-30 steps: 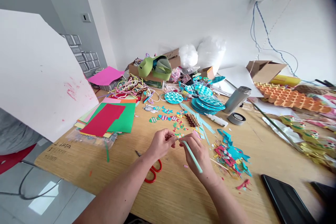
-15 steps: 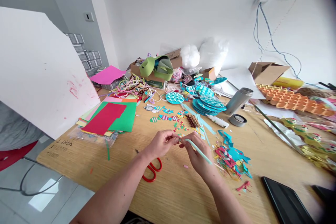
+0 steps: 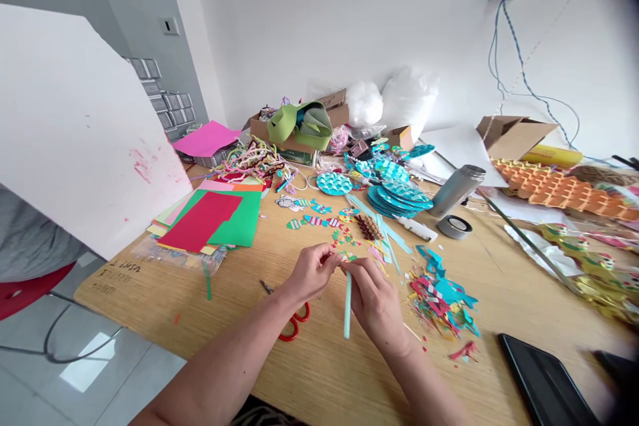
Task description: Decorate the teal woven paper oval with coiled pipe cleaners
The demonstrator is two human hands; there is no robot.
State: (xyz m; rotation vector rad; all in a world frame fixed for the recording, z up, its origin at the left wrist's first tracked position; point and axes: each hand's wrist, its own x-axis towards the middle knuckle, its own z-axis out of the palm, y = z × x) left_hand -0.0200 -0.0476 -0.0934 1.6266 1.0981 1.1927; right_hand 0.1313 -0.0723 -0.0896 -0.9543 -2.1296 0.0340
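Both of my hands meet over the middle of the wooden table (image 3: 329, 373). My left hand (image 3: 310, 273) pinches the top end of a thin light-blue paper strip (image 3: 347, 306), its fingers closed. My right hand (image 3: 374, 298) is closed on the same strip just beside it, and the strip hangs down between the hands. Red-handled scissors (image 3: 294, 319) lie on the table partly under my left forearm. Small cut-out paper fish (image 3: 312, 219) lie just beyond the hands.
Colourful paper scraps (image 3: 439, 299) sit right of my hands. Stacked coloured sheets (image 3: 214, 219) lie at the left, beside a tilted white board (image 3: 74, 133). Teal paper discs (image 3: 394, 196), a metal flask (image 3: 454, 188), a tape roll (image 3: 453, 226) and boxes crowd the back. A dark tablet (image 3: 542, 383) lies at the front right.
The light-blue strip has swung from pointing down-right to hanging nearly straight down between my hands. Both hands stayed in about the same place, pinching its top end.
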